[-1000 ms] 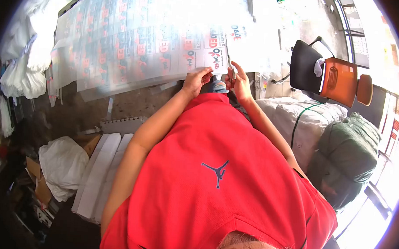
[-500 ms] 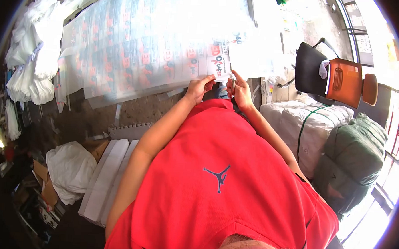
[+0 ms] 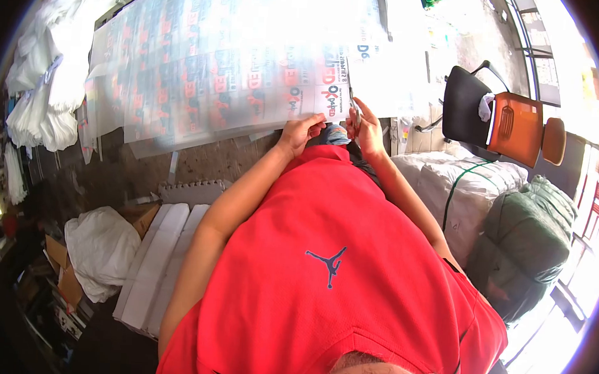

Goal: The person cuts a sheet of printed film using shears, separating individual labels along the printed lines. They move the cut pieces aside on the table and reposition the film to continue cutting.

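A large translucent printed sheet (image 3: 250,84) with red and blue lettering lies over the table. My left hand (image 3: 303,132) pinches its near edge, close to the sheet's right corner. In my right hand (image 3: 367,131) is a pair of scissors (image 3: 354,109), their blades at the sheet's right edge beside the lettering. The fingers of my right hand are wrapped round the handles and partly hide them. Glare washes out the far part of the sheet.
An orange and black chair (image 3: 516,123) stands at the right. Below it are a white wrapped bale (image 3: 470,188) and a green bale (image 3: 531,230). White plastic bundles (image 3: 57,76) hang at the left. Long white boxes (image 3: 152,267) and a white sack (image 3: 103,248) lie at lower left.
My right hand has moved slightly right, and the scissors now show more clearly, with their blades further up the sheet's edge. My left hand keeps its pinch.
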`<state>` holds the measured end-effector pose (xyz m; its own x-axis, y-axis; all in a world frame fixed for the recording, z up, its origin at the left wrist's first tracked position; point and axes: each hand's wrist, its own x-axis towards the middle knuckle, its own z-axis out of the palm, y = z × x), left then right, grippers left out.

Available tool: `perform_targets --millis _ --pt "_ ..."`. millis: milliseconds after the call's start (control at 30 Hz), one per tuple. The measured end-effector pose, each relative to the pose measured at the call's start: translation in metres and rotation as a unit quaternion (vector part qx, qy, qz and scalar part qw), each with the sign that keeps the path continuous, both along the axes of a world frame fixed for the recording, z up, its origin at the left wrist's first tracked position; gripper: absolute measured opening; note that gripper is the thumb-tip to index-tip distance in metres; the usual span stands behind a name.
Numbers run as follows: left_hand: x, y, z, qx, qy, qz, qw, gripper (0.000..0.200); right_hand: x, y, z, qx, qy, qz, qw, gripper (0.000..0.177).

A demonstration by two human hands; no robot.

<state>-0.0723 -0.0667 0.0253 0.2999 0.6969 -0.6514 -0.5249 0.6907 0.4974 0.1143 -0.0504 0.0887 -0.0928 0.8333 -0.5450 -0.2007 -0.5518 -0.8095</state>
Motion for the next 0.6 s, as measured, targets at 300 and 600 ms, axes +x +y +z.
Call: perform_targets --millis 300,600 --pt "-0.0019 0.0021 0.0075 0.006 0.001 0.001 1.000 0.018 -0.0002 0.0019 -0.0061 0.012 0.008 0.017 1.000 0.062" --pt "-0.0018 0.0010 0.0054 0.003 0.001 -0.003 1.000 0.019 0.0015 -0.0005 -0.0093 0.012 0.041 0.010 0.999 0.060"
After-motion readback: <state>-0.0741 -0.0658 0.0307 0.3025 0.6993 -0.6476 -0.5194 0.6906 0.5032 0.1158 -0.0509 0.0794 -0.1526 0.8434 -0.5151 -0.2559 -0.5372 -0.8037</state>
